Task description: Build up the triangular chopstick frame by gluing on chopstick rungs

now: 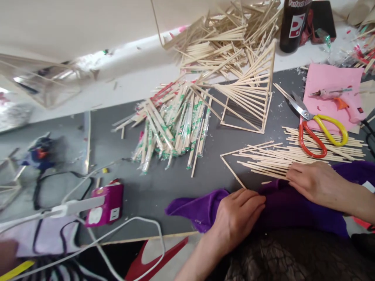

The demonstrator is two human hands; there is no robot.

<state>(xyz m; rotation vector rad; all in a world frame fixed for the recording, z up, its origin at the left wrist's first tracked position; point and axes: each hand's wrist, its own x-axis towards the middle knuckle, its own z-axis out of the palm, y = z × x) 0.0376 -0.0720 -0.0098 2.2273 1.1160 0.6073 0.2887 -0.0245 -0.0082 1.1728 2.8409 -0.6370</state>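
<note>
My left hand [238, 212] rests on a purple cloth [205, 205] at the table's front edge, its fingers curled together; whether anything is inside them is hidden. A thin stick joined at a corner to another stick [233, 171] ends right beside its knuckles. To the right, my right hand [312, 181] lies over the purple cloth, fingertips at the near side of a loose pile of wooden sticks [263, 160]. Red and yellow scissors [307, 115] lie across that pile. Behind it stands a frame built of sticks [249, 101].
A pink glue gun [348, 102] lies on pink foam [319, 78]. Wrapped chopsticks [175, 125] fill the middle. A stick heap [222, 39] and dark bottle [295, 27] stand behind. White cables and a magenta box [105, 203] lie left.
</note>
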